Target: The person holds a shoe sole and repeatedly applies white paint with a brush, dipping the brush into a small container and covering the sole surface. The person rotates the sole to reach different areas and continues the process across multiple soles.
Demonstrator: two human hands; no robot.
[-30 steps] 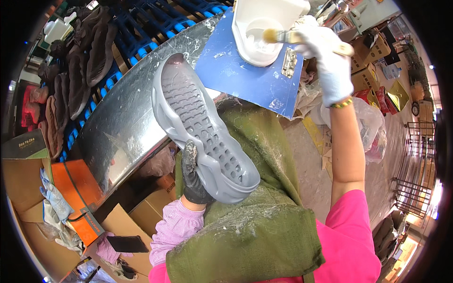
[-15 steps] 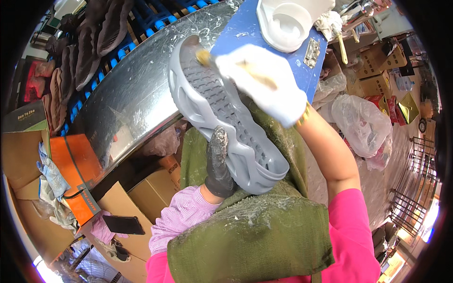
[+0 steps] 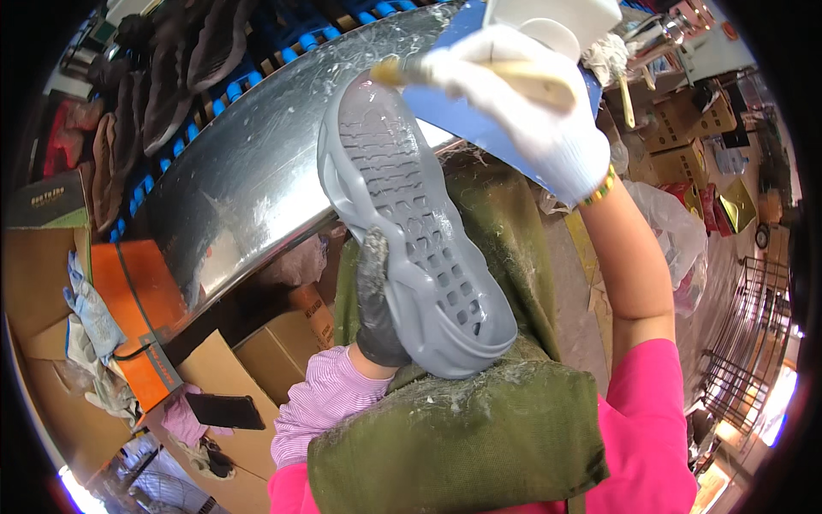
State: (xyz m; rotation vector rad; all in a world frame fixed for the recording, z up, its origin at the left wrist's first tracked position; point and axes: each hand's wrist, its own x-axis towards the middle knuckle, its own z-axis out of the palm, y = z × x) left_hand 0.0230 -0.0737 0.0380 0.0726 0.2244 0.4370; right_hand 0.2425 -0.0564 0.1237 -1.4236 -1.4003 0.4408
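Observation:
A grey shoe sole (image 3: 409,214) lies tilted over my lap, its open inner side with rows of small recesses facing up. My left hand (image 3: 377,313), in a dark, smeared glove, grips its left side near the middle; the fingers underneath are hidden. In a white glove, my right hand (image 3: 539,120) closes round a brush (image 3: 541,84) with a pale handle. The yellowish bristles are at the sole's far end, over its rim. That far end looks wet and shiny inside. Green cloth (image 3: 462,437) covers my lap beneath the sole.
A metal-topped table (image 3: 248,146) curves along the far left. On it, a blue board (image 3: 479,128) carries a white container (image 3: 565,19). Dark soles (image 3: 163,94) stand at far left. Cardboard boxes (image 3: 210,368), a phone (image 3: 224,411) and gloves (image 3: 94,317) lie at left; plastic bags (image 3: 664,227) at right.
My right hand and the brush have moved up and to the right, from inside the sole to its far rim. The sole has turned more upright, its inside now facing me more.

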